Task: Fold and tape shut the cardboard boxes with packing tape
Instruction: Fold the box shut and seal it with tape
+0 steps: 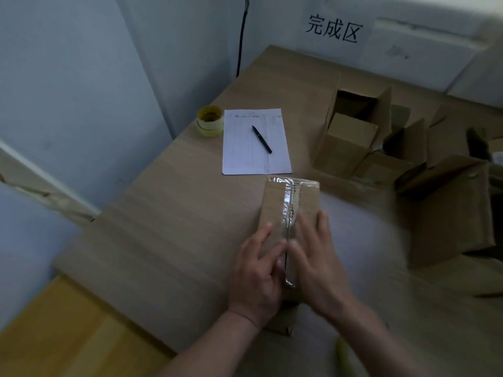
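The cardboard box point(275, 202) lies closed on the wooden table point(177, 227), near its front edge, and looks light and stiff, with a strip of clear packing tape point(291, 202) along its centre seam that is likely slick; I judge it best taken by its two long sides, not the tape. The left hand point(258, 270) and right hand point(315, 259) lie flat and unclenched on its top either side of the seam, fingers straight, pressing rather than grasping.
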Demonstrator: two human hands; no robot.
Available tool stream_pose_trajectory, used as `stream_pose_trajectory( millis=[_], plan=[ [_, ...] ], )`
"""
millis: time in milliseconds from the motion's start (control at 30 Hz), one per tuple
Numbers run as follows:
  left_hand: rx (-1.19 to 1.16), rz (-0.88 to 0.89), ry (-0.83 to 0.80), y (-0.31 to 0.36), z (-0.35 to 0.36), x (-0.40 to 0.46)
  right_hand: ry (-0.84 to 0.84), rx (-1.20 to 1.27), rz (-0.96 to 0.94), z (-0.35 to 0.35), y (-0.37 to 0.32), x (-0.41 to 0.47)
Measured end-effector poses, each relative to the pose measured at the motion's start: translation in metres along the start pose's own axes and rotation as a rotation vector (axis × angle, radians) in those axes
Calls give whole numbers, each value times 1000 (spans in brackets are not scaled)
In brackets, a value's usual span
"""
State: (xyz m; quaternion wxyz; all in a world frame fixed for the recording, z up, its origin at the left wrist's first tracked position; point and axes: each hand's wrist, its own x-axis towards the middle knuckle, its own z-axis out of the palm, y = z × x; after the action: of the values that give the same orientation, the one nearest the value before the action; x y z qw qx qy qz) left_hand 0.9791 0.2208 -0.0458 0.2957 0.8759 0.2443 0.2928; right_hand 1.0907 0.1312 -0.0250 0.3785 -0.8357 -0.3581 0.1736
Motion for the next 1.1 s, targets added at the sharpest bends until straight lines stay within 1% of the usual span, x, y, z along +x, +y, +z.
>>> stream_pose_trajectory(
  millis=[33, 133, 167, 233, 267, 333, 400, 467, 500, 533, 567, 633, 700, 733, 767, 800, 867, 900, 933, 1000, 1067, 1100],
  plan=[
    [7, 6, 2, -1, 0, 0, 52, -37, -35, 7, 1, -15],
    [14, -5, -16, -1, -3, 1, 262, 24, -67, 21, 2, -23],
    [14, -16, -34, -1, -3, 1, 282, 45, -47, 23, 2, -21],
    [6, -70, -89, 3, -6, 2, 256, 139, 53, 24, 2, -18],
    [-11, -129, -127, 5, -8, 2, 234, 212, 133, 23, 1, -17],
    [-73, -299, -232, 6, -11, 3, 169, 344, 296, 19, -1, -16],
    [-221, -521, -326, 10, -19, 7, 103, 421, 429, 11, -11, -14],
    [-391, -688, -314, 15, -26, 15, 37, 515, 563, 3, -23, -12],
    [-448, -724, -279, 18, -31, 18, 25, 551, 597, -3, -31, -15],
    [-514, -731, -242, 22, -36, 19, 25, 586, 607, -10, -37, -20],
    [-601, -703, -206, 25, -40, 21, 46, 644, 586, -20, -44, -23],
    [-729, -596, -180, 29, -50, 25, 149, 794, 458, -41, -52, -28],
    [-755, -474, -170, 29, -60, 33, 243, 991, 334, -66, -52, -33],
    [-763, -430, -179, 29, -64, 38, 264, 1089, 321, -78, -53, -36],
    [-797, -428, -207, 28, -67, 44, 280, 1147, 332, -87, -53, -37],
    [-872, -482, -258, 28, -71, 49, 309, 1164, 353, -94, -50, -37],
    [-984, -678, -445, 30, -74, 56, 350, 990, 416, -99, -39, -40],
    [-962, -727, -542, 28, -72, 57, 330, 896, 432, -99, -35, -42],
    [-914, -732, -619, 29, -70, 56, 297, 857, 433, -97, -31, -45],
    [-817, -696, -690, 34, -63, 52, 207, 921, 404, -90, -30, -54],
    [-765, -664, -688, 43, -55, 47, 124, 935, 395, -83, -33, -59],
    [-710, -615, -678, 46, -51, 45, 103, 891, 405, -81, -32, -58]
  ],
)
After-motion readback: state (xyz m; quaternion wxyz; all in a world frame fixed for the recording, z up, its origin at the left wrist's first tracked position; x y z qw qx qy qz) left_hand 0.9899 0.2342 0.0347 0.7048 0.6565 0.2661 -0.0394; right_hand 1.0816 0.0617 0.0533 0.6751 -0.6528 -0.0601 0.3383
